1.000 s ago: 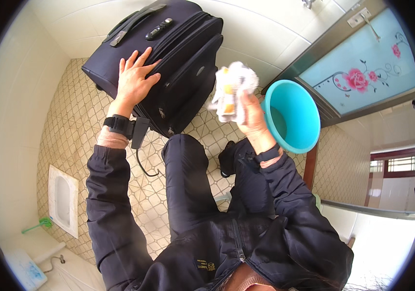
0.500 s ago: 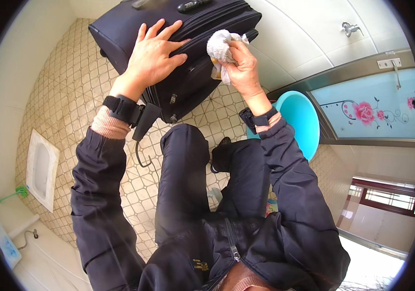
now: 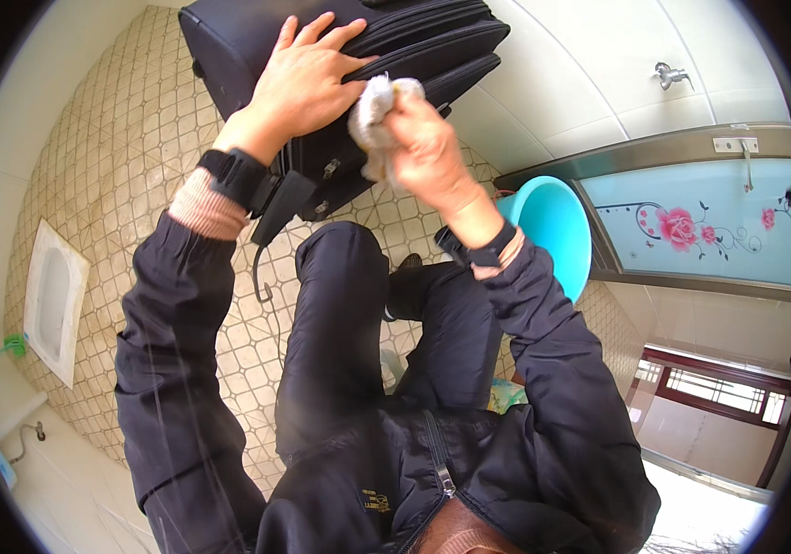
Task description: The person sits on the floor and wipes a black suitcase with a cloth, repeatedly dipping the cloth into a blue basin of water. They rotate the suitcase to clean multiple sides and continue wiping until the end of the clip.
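A black fabric suitcase [image 3: 229, 55] with several zipped compartments stands on the tiled floor ahead of me. My left hand [image 3: 307, 83] lies spread on its upper face, fingers apart and pointing away from me. In my right hand [image 3: 432, 152] a crumpled whitish cloth [image 3: 377, 129] with a touch of yellow is gripped. The cloth is over the front edge of the suitcase, just right of my left hand. Motion blurs it a little, and I cannot tell whether it presses on the fabric.
A turquoise bucket [image 3: 557, 231] stands to the right, by a glass door panel [image 3: 691, 222] with pink flowers. A squat toilet [image 3: 55, 300] is set in the floor at left, a green brush [image 3: 12, 346] beside it. A metal tap [image 3: 670, 76] juts from the right wall.
My right hand has moved left and slightly toward me with the cloth, closer to my left hand. The left hand stays spread on the suitcase. The whole view has shifted a little.
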### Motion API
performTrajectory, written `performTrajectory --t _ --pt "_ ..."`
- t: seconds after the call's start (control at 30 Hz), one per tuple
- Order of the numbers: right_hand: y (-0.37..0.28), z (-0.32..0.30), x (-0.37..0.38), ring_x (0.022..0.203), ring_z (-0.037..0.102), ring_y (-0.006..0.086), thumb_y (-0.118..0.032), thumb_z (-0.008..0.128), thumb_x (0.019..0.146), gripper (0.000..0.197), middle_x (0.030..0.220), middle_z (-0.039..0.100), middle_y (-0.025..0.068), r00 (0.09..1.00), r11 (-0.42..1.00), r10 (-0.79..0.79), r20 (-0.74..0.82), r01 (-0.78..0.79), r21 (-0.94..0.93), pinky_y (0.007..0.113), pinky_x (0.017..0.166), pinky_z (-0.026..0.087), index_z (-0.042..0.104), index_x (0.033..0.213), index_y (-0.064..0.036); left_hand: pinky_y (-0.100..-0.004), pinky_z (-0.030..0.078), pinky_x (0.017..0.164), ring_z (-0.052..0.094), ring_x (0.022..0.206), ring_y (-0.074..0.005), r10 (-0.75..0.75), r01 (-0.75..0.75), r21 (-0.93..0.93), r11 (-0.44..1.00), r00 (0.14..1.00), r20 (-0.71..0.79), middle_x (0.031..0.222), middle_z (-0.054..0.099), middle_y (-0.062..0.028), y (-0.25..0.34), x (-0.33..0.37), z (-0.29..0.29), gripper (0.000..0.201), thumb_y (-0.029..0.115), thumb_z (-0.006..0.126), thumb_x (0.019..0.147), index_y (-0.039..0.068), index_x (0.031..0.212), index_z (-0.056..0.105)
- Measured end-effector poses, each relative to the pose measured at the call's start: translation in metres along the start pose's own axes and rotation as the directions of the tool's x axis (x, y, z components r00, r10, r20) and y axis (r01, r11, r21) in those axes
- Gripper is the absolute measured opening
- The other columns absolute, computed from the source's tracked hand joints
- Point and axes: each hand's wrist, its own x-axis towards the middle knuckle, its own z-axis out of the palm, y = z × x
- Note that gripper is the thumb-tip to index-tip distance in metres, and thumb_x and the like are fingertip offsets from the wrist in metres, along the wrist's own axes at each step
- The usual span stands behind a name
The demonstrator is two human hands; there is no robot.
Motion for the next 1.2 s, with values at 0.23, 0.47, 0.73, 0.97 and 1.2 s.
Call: performTrajectory --t 0.23,0.47,0.73,0.97,1.2 --pt "0.008 0.008 -0.002 0.100 0.063 0.0321 0.005 0.061 0.069 0.034 0.108 0.063 0.0112 0.996 0.991 -0.087 -0.036 0.083 -0.105 0.038 0.086 0.052 0.067 0.101 -0.0048 -0.0540 0.015 0.118 0.032 0.142 -0.0297 -0.021 0.021 0.012 1.000 1.000 0.005 0.150 0.043 -0.0038 0.000 0.000 0.001 0.040 0.035 0.054 0.088 0.028 0.125 0.068" --pt "0.012 -0.014 0.009 0.102 0.062 0.0329 0.004 0.059 0.073 0.033 0.109 0.064 0.0129 0.988 0.992 0.122 -0.098 -0.119 0.033 0.039 0.088 0.053 0.068 0.104 -0.0039 -0.0518 0.012 0.120 0.027 0.144 -0.0281 -0.070 0.072 -0.024 0.997 0.995 0.072 0.152 0.040 -0.0023 0.008 0.001 -0.004 0.040 0.034 0.057 0.088 0.024 0.124 0.068" --pt "0.001 -0.016 0.013 0.105 0.062 0.0321 0.011 0.053 0.074 0.037 0.108 0.064 0.0131 0.923 0.841 0.384 -0.011 -0.345 0.417 0.037 0.091 0.052 0.067 0.105 -0.0024 -0.0511 0.011 0.120 0.027 0.145 -0.0277 -0.071 0.074 -0.044 0.996 0.995 0.068 0.153 0.040 -0.0030 0.007 0.000 -0.009 0.041 0.034 0.058 0.086 0.025 0.125 0.068" --pt "-0.019 0.000 0.002 0.101 0.060 0.0339 -0.002 0.065 0.073 0.028 0.105 0.063 0.0089 0.991 0.997 0.080 0.106 -0.078 -0.026 0.040 0.084 0.052 0.069 0.100 -0.0077 -0.0519 0.012 0.119 0.029 0.144 -0.0284 -0.078 0.078 -0.008 0.997 0.995 0.066 0.152 0.041 -0.0016 0.006 0.001 -0.008 0.039 0.035 0.061 0.088 0.024 0.124 0.068" --pt "0.102 -0.028 -0.001 0.098 0.064 0.0298 -0.005 0.070 0.073 0.029 0.111 0.064 0.0082 0.986 0.991 0.128 -0.110 -0.122 0.061 0.037 0.084 0.054 0.070 0.101 -0.0086 -0.0561 0.012 0.118 0.030 0.142 -0.0331 -0.012 0.017 -0.113 0.993 0.999 0.048 0.150 0.043 -0.0062 0.001 -0.001 -0.013 0.042 0.033 0.061 0.083 0.021 0.122 0.070"
